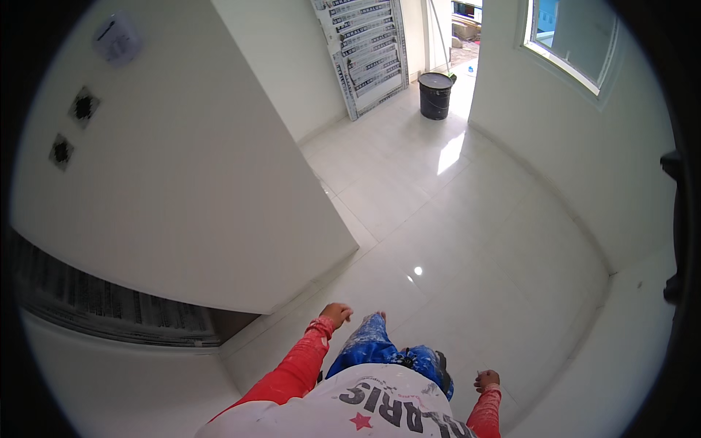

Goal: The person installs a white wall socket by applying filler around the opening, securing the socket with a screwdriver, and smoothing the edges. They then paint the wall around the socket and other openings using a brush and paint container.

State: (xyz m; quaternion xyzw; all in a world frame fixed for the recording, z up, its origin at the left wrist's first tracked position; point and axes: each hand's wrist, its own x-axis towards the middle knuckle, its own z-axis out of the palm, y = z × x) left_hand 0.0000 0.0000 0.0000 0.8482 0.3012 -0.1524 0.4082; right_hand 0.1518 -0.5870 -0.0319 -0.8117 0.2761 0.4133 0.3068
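My left hand [337, 314] hangs in front of my left hip with its fingers loosely apart and nothing seen in it. It is nearest to my paint-spattered blue shorts [365, 342] and to the lower corner of a pale wall. Lower at the right, my right hand [487, 380] is out beside my hip with the fingers curled in. A tiny pale sliver shows at those fingers, too small to name. Both forearms wear red sleeves with white smears. Neither hand touches a wall or the floor.
Glossy pale floor tiles [467, 241] stretch ahead. A lidded black bucket [435, 97] stands by the doorway, near a wrapped panel [366, 55] leaning on the wall. A window [573, 36] is at right; a dark slatted shutter [109, 292] is at left.
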